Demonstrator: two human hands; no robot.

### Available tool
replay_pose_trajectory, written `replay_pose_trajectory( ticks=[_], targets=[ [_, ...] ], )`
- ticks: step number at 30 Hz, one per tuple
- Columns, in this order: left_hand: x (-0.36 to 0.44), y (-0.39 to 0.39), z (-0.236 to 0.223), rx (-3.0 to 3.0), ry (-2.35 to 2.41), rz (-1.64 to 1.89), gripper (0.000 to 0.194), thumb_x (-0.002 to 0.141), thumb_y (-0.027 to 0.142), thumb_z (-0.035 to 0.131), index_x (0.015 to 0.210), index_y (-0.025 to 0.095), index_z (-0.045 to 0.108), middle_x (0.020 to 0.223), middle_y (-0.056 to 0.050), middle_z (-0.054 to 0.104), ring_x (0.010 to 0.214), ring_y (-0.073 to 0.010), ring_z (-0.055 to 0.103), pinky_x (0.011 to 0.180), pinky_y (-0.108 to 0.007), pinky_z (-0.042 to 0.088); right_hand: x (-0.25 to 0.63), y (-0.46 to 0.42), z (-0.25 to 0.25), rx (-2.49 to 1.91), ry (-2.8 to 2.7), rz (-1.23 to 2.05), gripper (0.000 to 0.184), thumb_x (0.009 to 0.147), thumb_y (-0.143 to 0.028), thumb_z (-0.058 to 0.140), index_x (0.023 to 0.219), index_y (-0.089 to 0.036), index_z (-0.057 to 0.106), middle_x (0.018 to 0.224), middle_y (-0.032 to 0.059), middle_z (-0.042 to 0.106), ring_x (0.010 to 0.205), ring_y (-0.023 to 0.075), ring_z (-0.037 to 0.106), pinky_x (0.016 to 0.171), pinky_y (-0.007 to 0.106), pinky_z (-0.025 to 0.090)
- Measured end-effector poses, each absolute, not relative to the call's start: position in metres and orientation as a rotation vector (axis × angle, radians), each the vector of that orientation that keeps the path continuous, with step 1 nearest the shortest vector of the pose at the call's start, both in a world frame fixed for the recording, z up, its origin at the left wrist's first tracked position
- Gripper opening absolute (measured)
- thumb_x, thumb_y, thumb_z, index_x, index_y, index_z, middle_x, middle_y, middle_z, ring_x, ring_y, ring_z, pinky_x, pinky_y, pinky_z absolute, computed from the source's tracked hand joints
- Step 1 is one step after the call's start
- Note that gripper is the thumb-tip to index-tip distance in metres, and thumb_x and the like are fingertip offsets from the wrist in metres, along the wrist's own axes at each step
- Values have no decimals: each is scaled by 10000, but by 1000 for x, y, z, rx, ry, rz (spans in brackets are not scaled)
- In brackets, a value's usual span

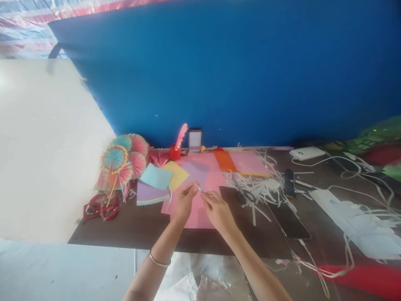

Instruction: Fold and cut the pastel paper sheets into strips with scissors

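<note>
Over the pink paper sheets [197, 217] my two hands meet, pinching a small white paper strip [198, 188] between them. My left hand [184, 201], below a bangle on the wrist, is closed on one end of it. The fingertips of my right hand [219, 211] are closed at its other end. Left of the hands lie a light blue sheet [155, 176], a yellow sheet [178, 173] and a purple sheet [148, 191]. To the right is a heap of white paper strips [261, 188], with dark-handled scissors [246, 196] partly under it.
Pleated paper fans [115, 158] and red glasses [102, 207] are at the left. A red pot [175, 152] with a pink feather-like piece stands at the back. A phone [291, 221], a dark stapler-like object [289, 184], a white power bank [307, 153] and cables lie right.
</note>
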State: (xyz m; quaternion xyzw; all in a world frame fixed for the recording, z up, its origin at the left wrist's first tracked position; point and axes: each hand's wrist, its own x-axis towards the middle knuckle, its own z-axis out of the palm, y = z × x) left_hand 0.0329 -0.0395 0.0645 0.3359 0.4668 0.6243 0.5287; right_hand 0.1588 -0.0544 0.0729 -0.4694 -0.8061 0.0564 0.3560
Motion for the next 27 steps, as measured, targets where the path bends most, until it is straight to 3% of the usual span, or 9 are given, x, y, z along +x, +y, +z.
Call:
replay_pose_trajectory(
  ticks=[14,22,27],
  targets=[
    [35,-38,64,630,1010,1542,345,641,379,707,907,162,681,971,-89,682,970,-234,616,888,-415,480,160,-53,60,-1281,-2188,-44,364,853,-104,382,1119,-220,600,893,67,640,642,135,609,449,204,391],
    [39,-37,64,588,1006,1523,329,657,325,702,964,216,657,1006,-55,673,984,-213,611,921,-379,453,157,-56,61,-1301,-2240,-147,438,830,-56,366,1192,-222,550,903,57,651,576,124,581,425,212,369],
    [37,-31,62,518,961,1581,317,671,305,699,968,206,653,1046,-66,655,1019,-209,595,921,-355,453,160,-56,60,-1245,-2185,-176,379,825,-58,386,1100,-197,605,909,54,663,649,131,609,470,212,398]
  ],
)
